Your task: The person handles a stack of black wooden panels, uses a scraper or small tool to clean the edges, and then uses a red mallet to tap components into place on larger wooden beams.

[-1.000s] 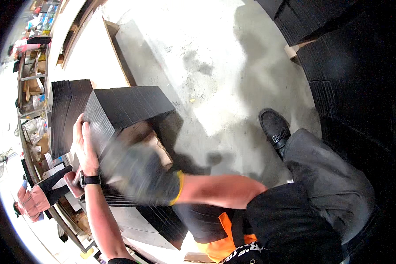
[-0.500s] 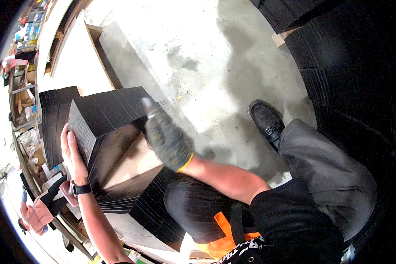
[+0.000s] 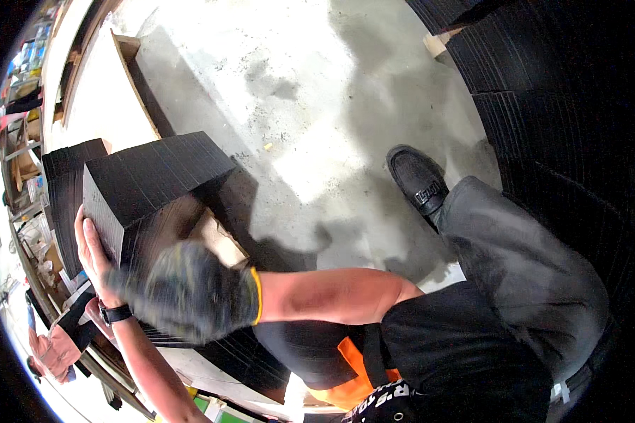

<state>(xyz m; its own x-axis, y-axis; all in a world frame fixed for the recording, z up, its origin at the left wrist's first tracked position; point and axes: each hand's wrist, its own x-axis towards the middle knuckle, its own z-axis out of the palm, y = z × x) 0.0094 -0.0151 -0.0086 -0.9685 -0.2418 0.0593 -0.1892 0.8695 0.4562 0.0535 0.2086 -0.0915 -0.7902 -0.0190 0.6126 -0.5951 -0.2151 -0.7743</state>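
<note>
A thick block of stacked thin black sheets (image 3: pixel 162 169) stands tilted at the left, its grey end face turned toward me. Flat against that end face lies my bare left hand (image 3: pixel 95 257), fingers stretched out, a dark watch on the wrist. My right hand (image 3: pixel 187 292), in a grey patterned work glove with a yellow cuff, is smeared by motion. It is in front of the block's lower part, close to my left wrist, and its fingers cannot be made out. More black sheets (image 3: pixel 240 363) lie in a stack below, partly behind the glove.
Another black stack (image 3: pixel 67 183) stands behind the block. Tall black stacks (image 3: pixel 543 127) rise along the right. A pale board (image 3: pixel 102 99) lies at the far left, with cluttered shelves (image 3: pixel 28 169) and a person in pink (image 3: pixel 53 345) beyond. My shoe (image 3: pixel 416 176) rests on the concrete floor (image 3: pixel 289 106).
My right hand has swept from the block's right edge down and left toward my left wrist. My left hand stays against the end face. The whole view has shifted slightly.
</note>
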